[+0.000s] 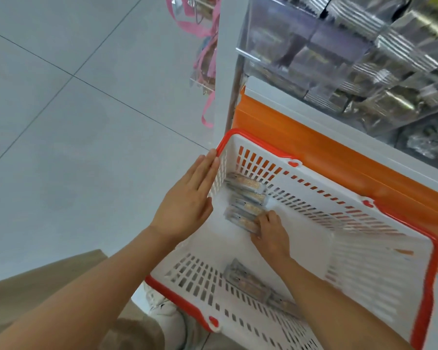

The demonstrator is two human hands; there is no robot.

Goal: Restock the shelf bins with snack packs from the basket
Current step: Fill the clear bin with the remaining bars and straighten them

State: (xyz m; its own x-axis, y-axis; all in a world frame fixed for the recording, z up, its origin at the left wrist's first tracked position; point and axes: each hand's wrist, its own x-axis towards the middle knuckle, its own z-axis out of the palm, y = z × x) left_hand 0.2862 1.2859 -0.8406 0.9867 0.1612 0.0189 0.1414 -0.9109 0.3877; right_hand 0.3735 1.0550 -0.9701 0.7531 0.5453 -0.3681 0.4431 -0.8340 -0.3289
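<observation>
Packs [245,198] lie stacked on the floor of the basket [314,198] in its far left corner, with more packs loose by its near wall, while the clear shelf bins [339,59] they are meant for stand at far right. The left hand [187,200] lies flat, fingers straight and together, against the outside of the basket's left wall, likely to steady it. The right hand [271,233] reaches inside, fingers [263,221] curled onto the near end of the stack, seemingly taking hold of a pack to lift out.
</observation>
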